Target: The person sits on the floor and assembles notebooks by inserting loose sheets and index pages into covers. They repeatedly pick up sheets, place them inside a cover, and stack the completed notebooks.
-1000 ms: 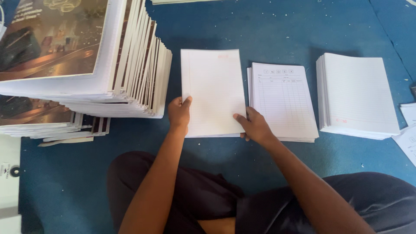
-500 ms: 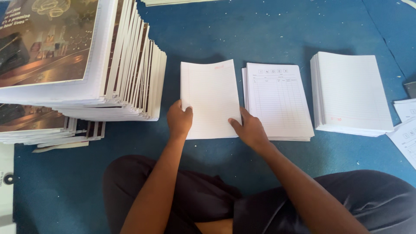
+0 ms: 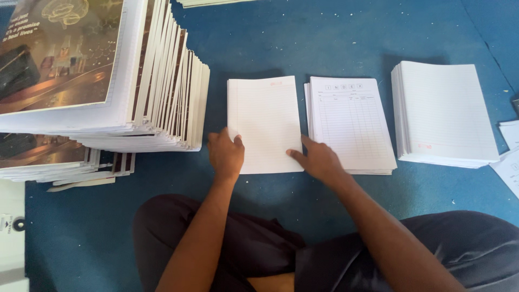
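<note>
— Two hands on one stack? Record positions.

— Confirmed. Stack of lined sheets (image 3: 266,123) lies flat on the blue floor (image 3: 303,43), directly in front of the seated person. Left hand (image 3: 226,154) rests on its lower left corner, fingers curled, thumb on top of the paper. Right hand (image 3: 319,159) sits at the lower right corner, fingers spread and pressed against the edge. Neither hand has the paper lifted; both flat, loosely open.

— Neighbours?

— Just right, nearly touching: index-page stack (image 3: 350,124), printed with a ruled table. Well apart farther right: thicker lined stack (image 3: 446,113), with loose sheets (image 3: 511,157) at the frame edge. Left: tall fanned pile of covered notebooks (image 3: 108,81), dark photographic covers, with a lower pile (image 3: 59,162) beneath it.
</note>
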